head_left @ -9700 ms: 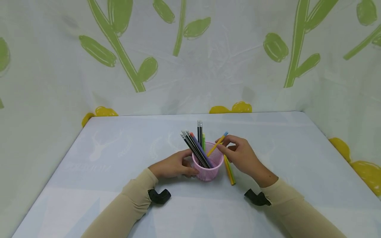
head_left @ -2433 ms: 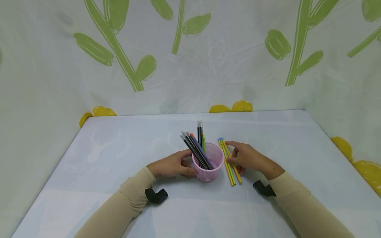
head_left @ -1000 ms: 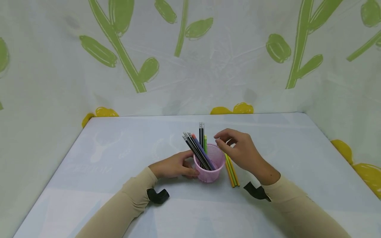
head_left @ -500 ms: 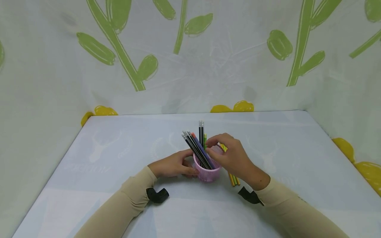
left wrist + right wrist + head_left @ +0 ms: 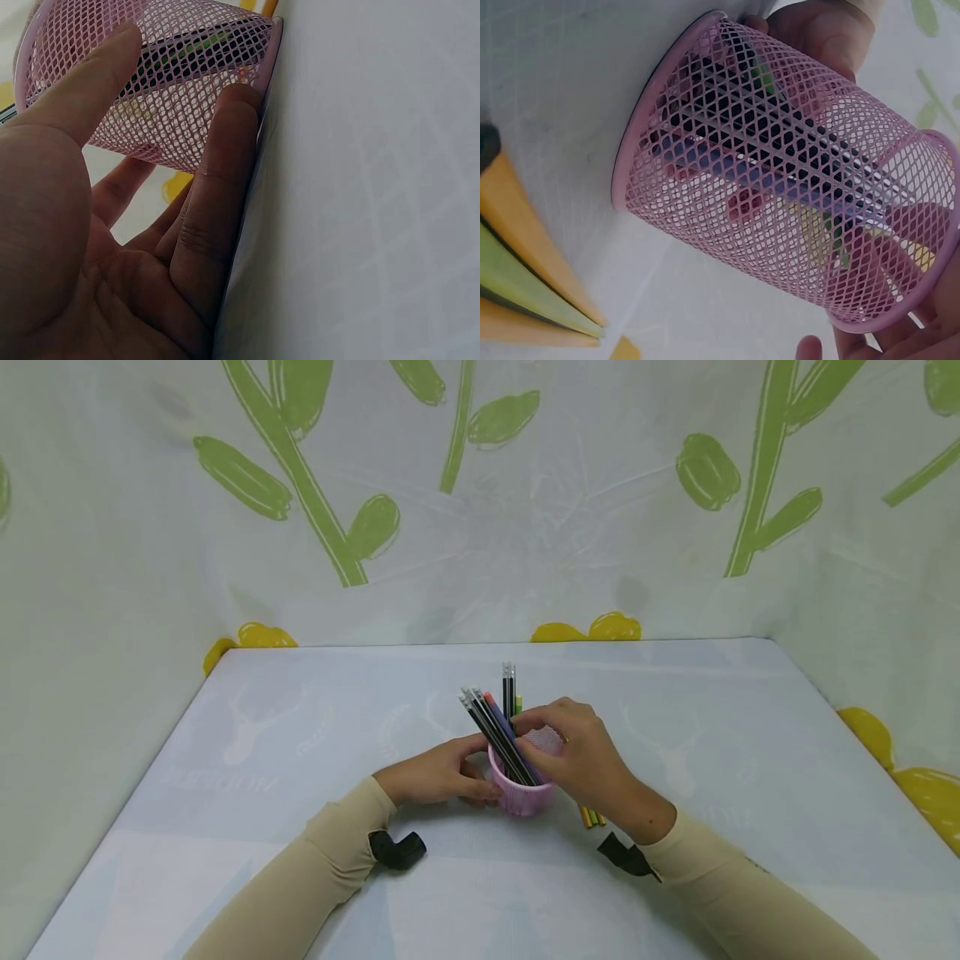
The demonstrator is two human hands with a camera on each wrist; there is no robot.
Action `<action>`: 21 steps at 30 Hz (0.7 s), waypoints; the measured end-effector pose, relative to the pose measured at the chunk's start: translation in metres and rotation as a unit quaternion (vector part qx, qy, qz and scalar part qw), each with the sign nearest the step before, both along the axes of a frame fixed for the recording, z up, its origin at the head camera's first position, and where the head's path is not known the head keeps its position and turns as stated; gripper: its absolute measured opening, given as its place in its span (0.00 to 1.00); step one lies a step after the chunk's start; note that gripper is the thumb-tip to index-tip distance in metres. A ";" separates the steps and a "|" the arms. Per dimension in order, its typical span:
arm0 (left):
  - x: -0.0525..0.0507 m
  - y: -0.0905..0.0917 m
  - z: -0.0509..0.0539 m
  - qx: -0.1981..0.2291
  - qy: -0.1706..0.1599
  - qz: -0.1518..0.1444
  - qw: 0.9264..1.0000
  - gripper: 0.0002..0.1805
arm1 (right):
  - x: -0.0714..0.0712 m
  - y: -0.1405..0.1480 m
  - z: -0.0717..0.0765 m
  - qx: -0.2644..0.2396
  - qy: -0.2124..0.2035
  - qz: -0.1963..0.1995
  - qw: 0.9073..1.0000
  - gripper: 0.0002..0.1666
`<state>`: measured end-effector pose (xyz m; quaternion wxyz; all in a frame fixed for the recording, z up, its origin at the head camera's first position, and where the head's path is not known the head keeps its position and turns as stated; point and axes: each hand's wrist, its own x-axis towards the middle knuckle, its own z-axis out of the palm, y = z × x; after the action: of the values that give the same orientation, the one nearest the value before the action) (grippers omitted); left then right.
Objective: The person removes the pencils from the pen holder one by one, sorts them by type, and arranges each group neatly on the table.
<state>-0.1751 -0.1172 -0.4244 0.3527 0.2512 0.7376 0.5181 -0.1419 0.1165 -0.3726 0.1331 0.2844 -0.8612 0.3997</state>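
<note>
In the head view, my left hand [image 5: 435, 775] holds the side of the pink mesh cup [image 5: 525, 800]; in the left wrist view its thumb and fingers lie around the mesh [image 5: 180, 135]. The cup stands upright with several black pencils [image 5: 483, 720], a purple pencil [image 5: 497, 712] and a green one [image 5: 519, 702] inside. My right hand [image 5: 581, 752] reaches over the cup's right rim, thumb and index finger bent beside the purple and green pencils. Whether they pinch one is hidden. The right wrist view shows the cup [image 5: 780, 172] and fingers at its mouth.
Yellow and green pencils [image 5: 592, 817] lie on the table [image 5: 480, 893] right of the cup, partly under my right hand. Close by in the right wrist view are their ends [image 5: 532, 277]. A patterned cloth wall [image 5: 570, 543] rises behind the table.
A yellow pencil held earlier lies on the table beside the others. My right hand has moved left from those pencils to over the cup. My left hand has stayed on the cup.
</note>
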 end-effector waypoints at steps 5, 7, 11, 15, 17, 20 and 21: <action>0.000 0.000 -0.001 0.005 0.001 -0.001 1.000 0.38 | 0.000 0.000 -0.001 0.005 0.006 0.001 1.000 0.13; -0.001 0.000 -0.002 0.006 0.003 -0.001 1.000 0.37 | 0.000 -0.001 -0.001 0.004 0.009 0.003 1.000 0.13; 0.000 0.001 -0.001 0.009 0.004 -0.003 1.000 0.37 | -0.001 -0.001 -0.002 0.002 0.004 0.011 1.000 0.13; 0.001 0.001 0.000 0.011 0.006 -0.004 1.000 0.38 | -0.001 -0.001 -0.001 0.014 -0.010 0.012 1.000 0.14; 0.001 0.001 0.000 0.010 0.006 -0.004 1.000 0.38 | 0.000 -0.001 -0.001 0.024 -0.015 0.010 1.000 0.15; 0.001 0.001 0.001 0.008 0.005 -0.003 1.000 0.37 | 0.000 -0.002 0.001 0.039 -0.020 0.008 0.999 0.15; 0.001 0.001 0.001 0.008 0.003 -0.003 1.000 0.37 | 0.000 -0.002 0.001 0.041 -0.022 0.009 0.999 0.14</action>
<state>-0.1740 -0.1165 -0.4237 0.3498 0.2574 0.7340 0.5221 -0.1417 0.1141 -0.3713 0.0992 0.2884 -0.8770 0.3712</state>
